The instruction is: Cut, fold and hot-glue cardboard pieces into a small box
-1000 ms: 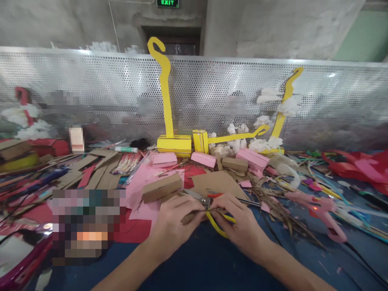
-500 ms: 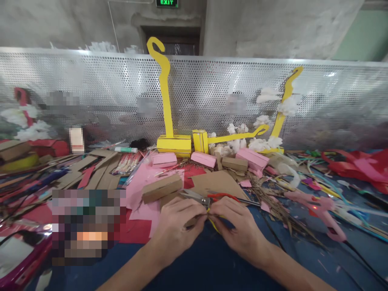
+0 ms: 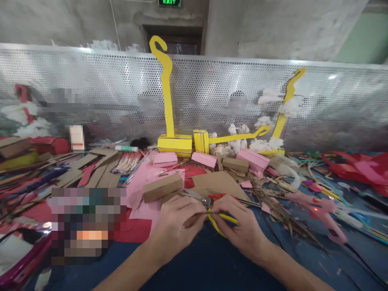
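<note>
My left hand (image 3: 182,220) is closed, its fingertips pinching a thin brown strip (image 3: 208,213) whose material is too small to make out. Across from it, my right hand (image 3: 235,220) pinches the strip's other end. A brown patch, perhaps cardboard, shows below the left fingers. Yellow-handled pliers (image 3: 217,227) lie just beneath the fingertips, partly covered by the right hand. Beyond the hands are red-handled scissors (image 3: 194,195), a brown cardboard box (image 3: 162,188) and a flat cardboard sheet (image 3: 218,182).
At right lies a pink glue gun (image 3: 324,212) with its cord, near a pile of dry stalks (image 3: 273,202). Yellow hooked paper shapes (image 3: 166,93) stand before a perforated metal panel (image 3: 200,81). Pink boxes (image 3: 164,159) and cardboard strips (image 3: 101,169) crowd the back and left.
My fingertips have drawn slightly apart, showing more of the thin brown strip. More of the yellow plier handles is visible under my right hand.
</note>
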`<state>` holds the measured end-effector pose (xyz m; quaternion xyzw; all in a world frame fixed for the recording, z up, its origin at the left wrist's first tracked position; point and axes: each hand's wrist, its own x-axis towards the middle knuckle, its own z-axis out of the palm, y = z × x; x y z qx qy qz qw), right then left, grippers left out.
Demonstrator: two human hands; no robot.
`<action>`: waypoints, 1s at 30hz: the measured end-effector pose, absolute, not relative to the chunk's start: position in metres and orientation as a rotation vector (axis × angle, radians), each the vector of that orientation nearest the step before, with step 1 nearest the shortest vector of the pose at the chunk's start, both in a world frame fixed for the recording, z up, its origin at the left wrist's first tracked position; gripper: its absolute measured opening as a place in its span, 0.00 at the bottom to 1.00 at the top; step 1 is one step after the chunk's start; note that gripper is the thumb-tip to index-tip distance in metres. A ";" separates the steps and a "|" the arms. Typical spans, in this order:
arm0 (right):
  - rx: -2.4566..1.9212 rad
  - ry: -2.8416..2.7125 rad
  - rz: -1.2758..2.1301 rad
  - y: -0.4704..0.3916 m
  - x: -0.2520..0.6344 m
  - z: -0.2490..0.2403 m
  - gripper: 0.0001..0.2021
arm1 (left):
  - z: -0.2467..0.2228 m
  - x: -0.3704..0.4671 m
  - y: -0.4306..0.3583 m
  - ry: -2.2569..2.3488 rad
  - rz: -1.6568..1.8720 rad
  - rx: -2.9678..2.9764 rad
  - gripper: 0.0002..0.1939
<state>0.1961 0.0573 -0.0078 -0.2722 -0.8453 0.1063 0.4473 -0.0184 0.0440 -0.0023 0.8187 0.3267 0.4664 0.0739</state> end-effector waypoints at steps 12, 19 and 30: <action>-0.720 -2.049 0.267 0.057 0.200 -0.006 0.06 | 0.002 -0.017 0.042 1.000 1.434 2.336 0.04; -0.669 -2.051 0.270 0.059 0.197 -0.009 0.07 | 0.001 -0.017 0.041 0.944 1.432 2.429 0.05; -0.636 -2.072 0.241 0.054 0.195 -0.007 0.07 | 0.004 -0.014 0.037 0.920 1.456 2.448 0.06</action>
